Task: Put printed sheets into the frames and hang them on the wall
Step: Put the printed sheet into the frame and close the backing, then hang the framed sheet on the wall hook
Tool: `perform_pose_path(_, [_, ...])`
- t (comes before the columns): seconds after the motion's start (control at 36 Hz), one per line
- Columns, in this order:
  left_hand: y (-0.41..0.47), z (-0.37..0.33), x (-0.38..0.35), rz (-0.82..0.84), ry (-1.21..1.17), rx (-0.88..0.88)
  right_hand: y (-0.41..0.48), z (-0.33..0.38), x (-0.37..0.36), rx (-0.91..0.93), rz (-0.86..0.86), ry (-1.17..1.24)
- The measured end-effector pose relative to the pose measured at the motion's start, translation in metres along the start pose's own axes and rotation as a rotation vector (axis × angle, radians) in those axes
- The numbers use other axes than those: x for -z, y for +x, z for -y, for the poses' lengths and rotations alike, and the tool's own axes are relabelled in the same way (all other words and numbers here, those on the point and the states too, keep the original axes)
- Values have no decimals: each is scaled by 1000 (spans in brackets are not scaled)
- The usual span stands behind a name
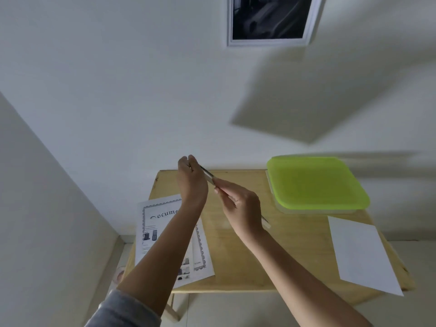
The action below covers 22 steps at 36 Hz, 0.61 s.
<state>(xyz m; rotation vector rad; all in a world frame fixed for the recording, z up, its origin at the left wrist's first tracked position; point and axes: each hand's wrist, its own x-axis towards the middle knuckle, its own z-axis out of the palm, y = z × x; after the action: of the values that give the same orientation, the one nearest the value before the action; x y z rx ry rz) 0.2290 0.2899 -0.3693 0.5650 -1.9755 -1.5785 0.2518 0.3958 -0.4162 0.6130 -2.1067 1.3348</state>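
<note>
Your left hand (192,178) grips the far end of the frame (208,177), held edge-on above the desk (236,267). Your right hand (238,208) pinches its near part. Printed sheets (162,232) lie at desk left, under your left forearm.

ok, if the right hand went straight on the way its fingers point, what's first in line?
The left hand, which holds the far end of the same thin panel that the right hand pinches. Depth between them is unclear.
</note>
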Motion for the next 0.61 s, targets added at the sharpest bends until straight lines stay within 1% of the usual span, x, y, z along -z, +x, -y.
perform_pose_path(0.08, [18,3,15,-78,-17,72,4,11,-18,49,68,7])
perform_pose_path(0.19, [47,16,40,-123,-113,125,9,14,-43,-25,266,130])
perform_pose_path(0.25, [64,23,55,-103,-169,146,14,9,-55,-56,295,142])
perform_pose_path(0.33, [91,32,78,-59,-279,193,28,1,-69,-130,216,117])
perform_pose_path(0.42, [115,39,101,-7,-378,175,49,-8,-82,-275,165,43])
perform_pose_path(0.53, [144,47,129,89,-444,142,70,-23,-103,-468,246,-56])
perform_pose_path(0.61, [163,52,145,139,-508,160,76,-26,-118,-557,332,14])
